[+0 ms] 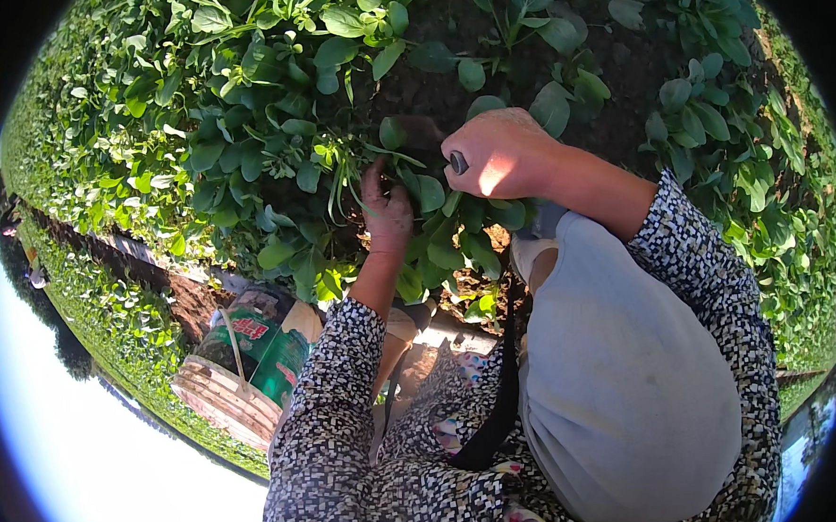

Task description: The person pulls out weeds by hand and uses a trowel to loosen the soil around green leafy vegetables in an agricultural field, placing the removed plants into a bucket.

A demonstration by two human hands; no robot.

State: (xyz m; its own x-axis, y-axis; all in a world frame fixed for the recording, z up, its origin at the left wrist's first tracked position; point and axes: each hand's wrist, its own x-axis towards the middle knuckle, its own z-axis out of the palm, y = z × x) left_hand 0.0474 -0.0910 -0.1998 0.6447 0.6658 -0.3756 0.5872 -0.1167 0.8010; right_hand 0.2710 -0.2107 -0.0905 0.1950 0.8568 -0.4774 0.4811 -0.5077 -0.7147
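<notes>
My left hand (pixel 387 212) reaches in low among leafy greens (pixel 431 194). Its fingers are curled about the stems and partly hidden by leaves. Just to the right, my right hand (pixel 504 154) is wrapped in a fist around a dark tool handle (pixel 457 162), whose end pokes out beside the thumb side. A blurred brownish shape lies between the two hands; whether it is the tool's blade I cannot tell. Thin grassy blades (pixel 342 177) stand up beside my left fingers.
Dense green plants (pixel 161 106) spread to the left, with dark bare soil (pixel 436 92) ahead. A whitish bucket (pixel 226 397) with green-labelled containers (pixel 280 362) stands at lower left. Pale grey cloth (pixel 629 385) fills the lower right, below my right forearm.
</notes>
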